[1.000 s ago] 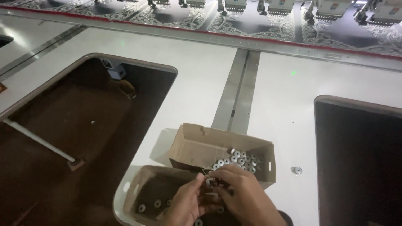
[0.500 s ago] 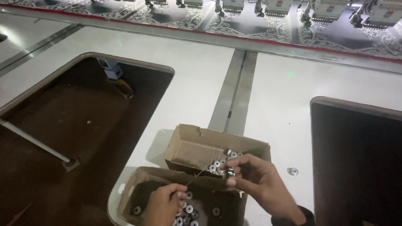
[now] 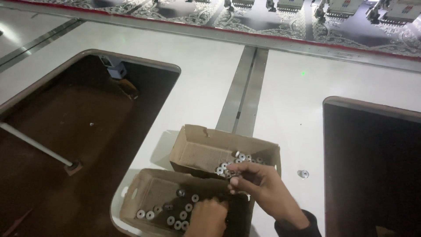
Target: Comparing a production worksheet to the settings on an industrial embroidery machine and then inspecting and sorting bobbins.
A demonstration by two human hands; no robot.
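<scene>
We see two brown boxes side by side on the white desk (image 3: 206,83), both holding small round bobbins. Our right hand (image 3: 256,182) pinches a bobbin (image 3: 232,174) in a narrow grip over the far box (image 3: 199,151). Our left hand (image 3: 209,217) dips into the near box (image 3: 151,193) among its bobbins (image 3: 182,215); we cannot tell its grip.

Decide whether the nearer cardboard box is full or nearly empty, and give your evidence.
Nearly empty: the nearer cardboard box shows mostly bare floor, with a few small round bobbins scattered in one layer.
</scene>
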